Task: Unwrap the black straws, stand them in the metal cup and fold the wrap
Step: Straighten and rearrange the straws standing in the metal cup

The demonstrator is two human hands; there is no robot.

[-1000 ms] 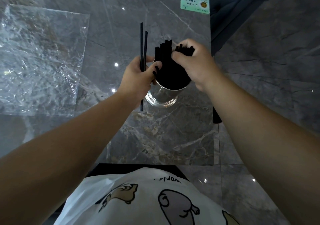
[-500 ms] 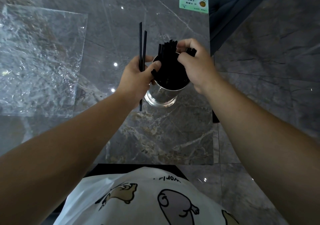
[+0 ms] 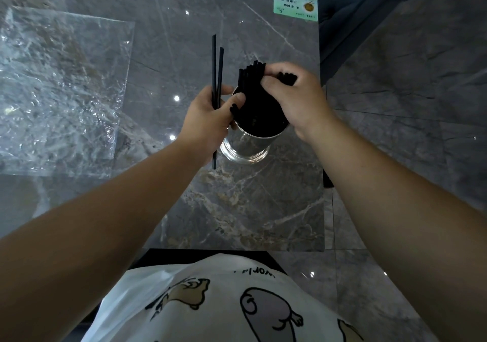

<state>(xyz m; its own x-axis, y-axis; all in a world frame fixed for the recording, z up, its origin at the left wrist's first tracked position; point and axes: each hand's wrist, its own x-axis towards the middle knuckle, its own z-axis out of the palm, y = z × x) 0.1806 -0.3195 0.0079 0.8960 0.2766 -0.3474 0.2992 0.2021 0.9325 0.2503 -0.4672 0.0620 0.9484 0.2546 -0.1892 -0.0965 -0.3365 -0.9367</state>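
both hands (image 3: 208, 120) grip straws (image 3: 253, 99) over cup (image 3: 245, 143) near table edge (image 3: 322, 157).

Dim, cool light from overhead; small white spot glints on the glossy grey marble tabletop (image 3: 184, 51) left of the grip, sheen on the crinkled clear plastic wrap (image 3: 60, 91) farther left, reflections on the shiny metal cup (image 3: 246, 147), forearms stretched by wide-angle distortion, focus fairly sharp.

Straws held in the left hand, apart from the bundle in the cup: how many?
2. Both loose straws run side by side through the left hand, tips pointing away, beside the metal cup. More could be hidden behind the fingers.
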